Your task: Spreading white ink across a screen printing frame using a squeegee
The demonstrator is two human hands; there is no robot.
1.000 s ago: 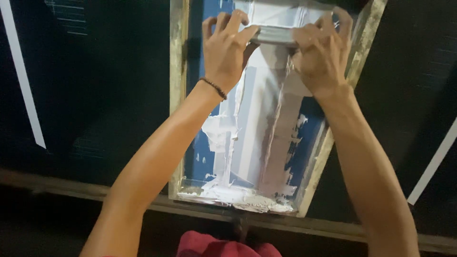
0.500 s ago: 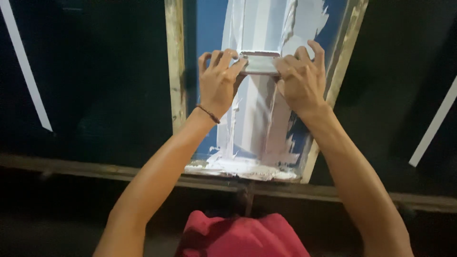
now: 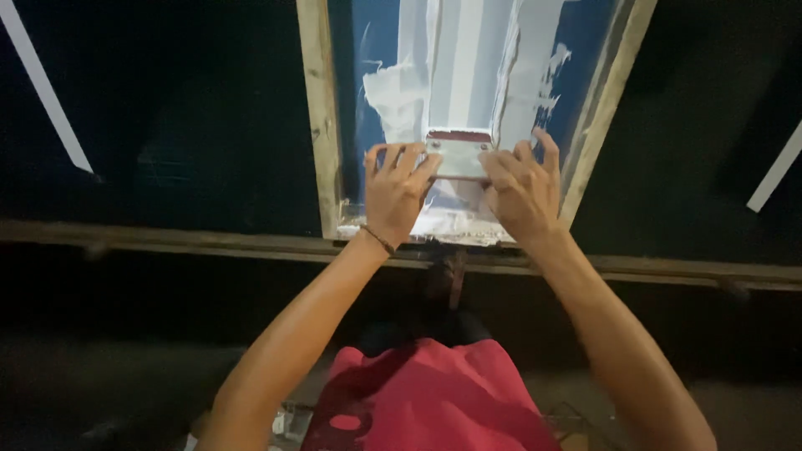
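A wooden-framed printing screen [image 3: 317,125] with blue mesh smeared in white paste lies on dark cloth. My left hand [image 3: 398,190] and my right hand [image 3: 522,188] both grip a short squeegee [image 3: 457,154] with a reddish top edge, one hand on each end. The squeegee rests on the mesh close to the near edge of the frame, where a ridge of white paste [image 3: 455,224] has gathered. A thin band circles my left wrist.
Dark fabric [image 3: 167,142] covers the long table on both sides of the frame, with white stripes at far left [image 3: 46,92] and far right [image 3: 777,171]. The table's wooden edge [image 3: 167,238] runs across below. My red garment [image 3: 434,392] is underneath.
Both hands have pulled the squeegee from the far end of the screen down to the near edge, leaving a wiped lane and pushing paste toward me.
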